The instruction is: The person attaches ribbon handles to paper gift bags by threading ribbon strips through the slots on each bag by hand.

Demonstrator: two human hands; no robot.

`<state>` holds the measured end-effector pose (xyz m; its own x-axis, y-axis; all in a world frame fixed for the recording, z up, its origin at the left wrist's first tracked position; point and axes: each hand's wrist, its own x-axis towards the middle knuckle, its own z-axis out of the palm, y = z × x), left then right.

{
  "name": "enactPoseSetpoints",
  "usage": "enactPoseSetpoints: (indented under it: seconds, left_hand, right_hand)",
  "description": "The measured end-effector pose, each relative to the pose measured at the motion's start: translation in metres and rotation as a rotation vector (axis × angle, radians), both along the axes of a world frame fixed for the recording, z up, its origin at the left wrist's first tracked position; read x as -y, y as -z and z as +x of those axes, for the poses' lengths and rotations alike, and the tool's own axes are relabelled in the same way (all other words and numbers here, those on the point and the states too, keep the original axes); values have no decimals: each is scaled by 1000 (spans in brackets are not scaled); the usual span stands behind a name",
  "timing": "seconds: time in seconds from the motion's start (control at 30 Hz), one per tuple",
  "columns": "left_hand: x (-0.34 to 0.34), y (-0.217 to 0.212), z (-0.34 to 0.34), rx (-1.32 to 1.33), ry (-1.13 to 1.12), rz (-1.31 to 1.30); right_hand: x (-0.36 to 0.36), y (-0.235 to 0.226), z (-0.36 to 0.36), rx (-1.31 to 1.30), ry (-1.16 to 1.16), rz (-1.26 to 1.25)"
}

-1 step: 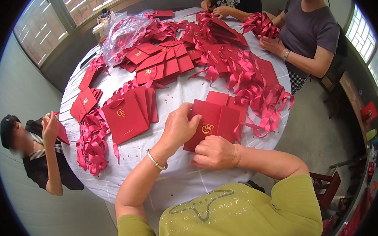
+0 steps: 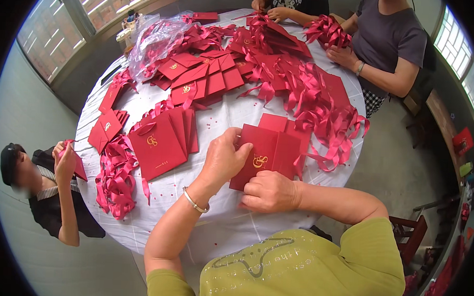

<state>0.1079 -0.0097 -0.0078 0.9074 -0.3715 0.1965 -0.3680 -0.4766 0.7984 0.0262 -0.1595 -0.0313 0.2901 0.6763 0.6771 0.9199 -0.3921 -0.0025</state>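
A flat red paper bag with a gold emblem is between my hands at the near side of the table. My left hand grips its left edge, thumb on the front face and fingers behind. At the lower edge, my right hand is closed with its fingers curled against the bag; the fingertips are partly hidden. More red bags lie just beyond and beneath it. Left of my left hand, a fanned stack of red bags rests on the cloth, with pink-red ribbon loops beside it.
The round table has a white cloth. A large heap of red bags and ribbons covers its far half, with clear plastic wrap at the back left. Three people sit around it, one at the left holding a red bag.
My hands and the bag between them hold their place. At the left, the other person's hand and red bag have shifted slightly.
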Motion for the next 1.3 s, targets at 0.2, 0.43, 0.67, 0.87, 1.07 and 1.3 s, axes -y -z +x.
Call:
enactPoseSetpoints:
  seconds: [0.2,0.43,0.67,0.87,1.07,1.3]
  left_hand:
    - [-24,-17,-7,-349,102,-466]
    - [-78,-38,-14,-144,143,-15]
    - [-97,-10,-52,-26,177,262]
    - [-86,3,-74,62,113,225]
    - [-81,4,-82,46,136,181]
    - [-82,6,-83,-29,52,259]
  right_hand:
    - [-13,-22,-8,-23,-152,15]
    - [-21,-27,-11,-116,-205,31]
    - [32,-24,20,-290,247,203]
    - [102,-23,44,-107,635,133]
    - [129,-36,57,4,687,-249]
    - [126,-41,78,-140,576,-72]
